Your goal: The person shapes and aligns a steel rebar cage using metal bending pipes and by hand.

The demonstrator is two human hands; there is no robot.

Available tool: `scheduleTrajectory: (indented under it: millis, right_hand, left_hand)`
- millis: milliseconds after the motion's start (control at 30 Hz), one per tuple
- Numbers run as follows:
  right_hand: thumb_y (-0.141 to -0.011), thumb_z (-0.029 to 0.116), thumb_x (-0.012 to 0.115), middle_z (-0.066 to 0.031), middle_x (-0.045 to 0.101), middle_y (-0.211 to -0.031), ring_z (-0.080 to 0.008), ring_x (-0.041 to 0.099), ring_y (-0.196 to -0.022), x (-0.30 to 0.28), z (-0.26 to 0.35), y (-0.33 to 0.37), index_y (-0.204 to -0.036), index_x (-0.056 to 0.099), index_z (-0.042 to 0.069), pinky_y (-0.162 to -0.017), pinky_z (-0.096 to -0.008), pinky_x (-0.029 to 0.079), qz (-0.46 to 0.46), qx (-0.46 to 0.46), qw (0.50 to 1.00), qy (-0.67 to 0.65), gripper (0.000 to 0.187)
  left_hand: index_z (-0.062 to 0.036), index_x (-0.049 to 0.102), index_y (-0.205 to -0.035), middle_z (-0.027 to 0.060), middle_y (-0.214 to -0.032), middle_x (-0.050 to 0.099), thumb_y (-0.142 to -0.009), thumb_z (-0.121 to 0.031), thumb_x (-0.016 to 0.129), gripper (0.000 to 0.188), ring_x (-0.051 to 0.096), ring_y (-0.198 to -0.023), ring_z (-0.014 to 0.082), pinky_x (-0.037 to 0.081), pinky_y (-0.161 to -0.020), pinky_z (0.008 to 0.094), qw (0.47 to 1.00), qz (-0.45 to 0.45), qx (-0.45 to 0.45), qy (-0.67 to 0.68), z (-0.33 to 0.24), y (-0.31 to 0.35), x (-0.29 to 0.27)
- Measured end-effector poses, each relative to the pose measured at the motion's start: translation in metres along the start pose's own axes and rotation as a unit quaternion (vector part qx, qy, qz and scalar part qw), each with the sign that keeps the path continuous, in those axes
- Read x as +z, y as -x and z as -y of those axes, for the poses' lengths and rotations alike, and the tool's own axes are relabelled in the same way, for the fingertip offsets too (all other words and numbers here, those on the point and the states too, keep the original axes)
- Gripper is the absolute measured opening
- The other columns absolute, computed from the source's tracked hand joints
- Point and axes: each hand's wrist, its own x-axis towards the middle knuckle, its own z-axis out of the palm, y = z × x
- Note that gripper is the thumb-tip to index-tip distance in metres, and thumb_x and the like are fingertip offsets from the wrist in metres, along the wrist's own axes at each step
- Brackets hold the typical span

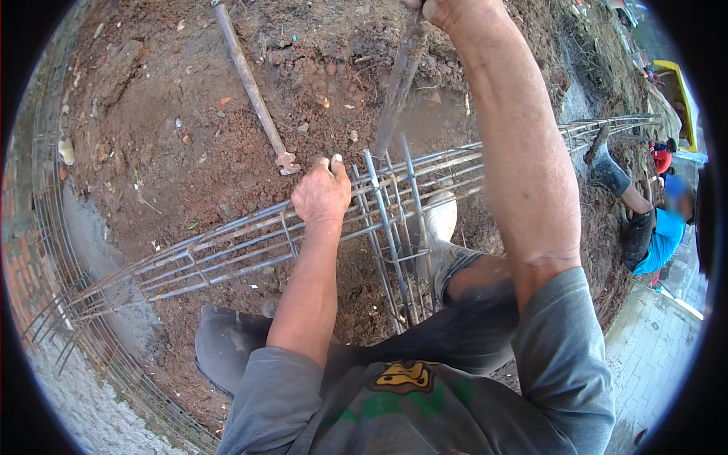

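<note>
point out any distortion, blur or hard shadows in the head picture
Head view: fisheye distortion bows the rods along the left rim; a blurred patch covers the co-worker's head; light looks diffuse, with no hard shadows on the soil.

Co-worker in bright blue top is sitting or squatting (can't tell which) at far R, w/ one leg stretching out over the dirt. Just behind, a red-clad figure is showing small; a yellow-edged thing is standing nearby, kind unclear. Grey paving is filling lower R. Far L, brickwork is curving along the rim, w/ rough whitish concrete running below. Pale stone is lying upper L; small orange bit is lying farther R.
</note>
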Motion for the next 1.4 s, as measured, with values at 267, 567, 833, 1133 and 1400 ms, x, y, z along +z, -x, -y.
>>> scheduleTrajectory:
  millis: [267, 567, 833, 1133, 1400]
  right_hand:
    - [-0.101, 0.034, 0.059, 0.0030, 0.042, -0.055, -0.0115, 0.037, -0.043, -0.003, 0.002, -0.008, -0.071, 0.053, 0.010, -0.042, -0.0304, 0.029, -0.021, 0.021, 0.999, -0.017, 0.038]
    - [-0.098, 0.040, 0.062, 0.0016, 0.046, -0.056, -0.0117, 0.039, -0.044, 0.008, -0.039, -0.021, -0.063, 0.053, 0.013, -0.044, -0.0315, 0.030, -0.031, 0.003, 0.998, 0.048, 0.045]
    - [-0.098, 0.048, 0.060, -0.0002, 0.048, -0.054, -0.0130, 0.042, -0.048, 0.038, -0.046, -0.011, -0.062, 0.055, 0.007, -0.048, -0.0333, 0.034, 0.206, -0.001, 0.978, 0.018, 0.055]
    - [-0.100, 0.042, 0.059, 0.0012, 0.048, -0.053, -0.0105, 0.041, -0.050, 0.011, -0.058, 0.022, -0.055, 0.052, 0.008, -0.050, -0.0313, 0.033, 0.178, -0.012, 0.983, 0.035, 0.056]
    - [-0.095, 0.043, 0.064, 0.0020, 0.049, -0.052, -0.0114, 0.044, -0.046, -0.004, -0.017, 0.058, -0.059, 0.059, 0.011, -0.047, -0.0304, 0.035, 0.205, -0.024, 0.973, 0.107, 0.049]
  left_hand:
    - [-0.0089, 0.068, -0.103, 0.0204, -0.087, 0.073, -0.098, -0.045, 0.051, 0.040, 0.071, -0.085, 0.0395, 0.055, -0.078, 0.0511, 1.000, -0.010, -0.002, -0.005, -0.001, 0.000, 0.002]
    - [-0.0086, 0.070, -0.099, 0.0204, -0.086, 0.073, -0.098, -0.045, 0.052, 0.041, 0.072, -0.084, 0.0394, 0.056, -0.077, 0.0501, 1.000, -0.015, -0.008, -0.006, -0.002, -0.002, 0.003]
    - [-0.0096, 0.071, -0.101, 0.0200, -0.091, 0.073, -0.098, -0.044, 0.051, 0.040, 0.071, -0.089, 0.0387, 0.055, -0.081, 0.0495, 1.000, 0.007, -0.020, -0.012, -0.006, -0.001, 0.000]
    - [-0.0138, 0.072, -0.110, 0.0217, -0.095, 0.073, -0.097, -0.049, 0.050, 0.044, 0.069, -0.094, 0.0411, 0.052, -0.087, 0.0509, 0.999, 0.012, -0.029, -0.014, -0.006, -0.003, 0.002]
    - [-0.0154, 0.073, -0.110, 0.0204, -0.096, 0.073, -0.096, -0.051, 0.049, 0.045, 0.070, -0.095, 0.0404, 0.053, -0.087, 0.0502, 0.999, 0.004, -0.041, -0.008, -0.008, 0.001, -0.001]
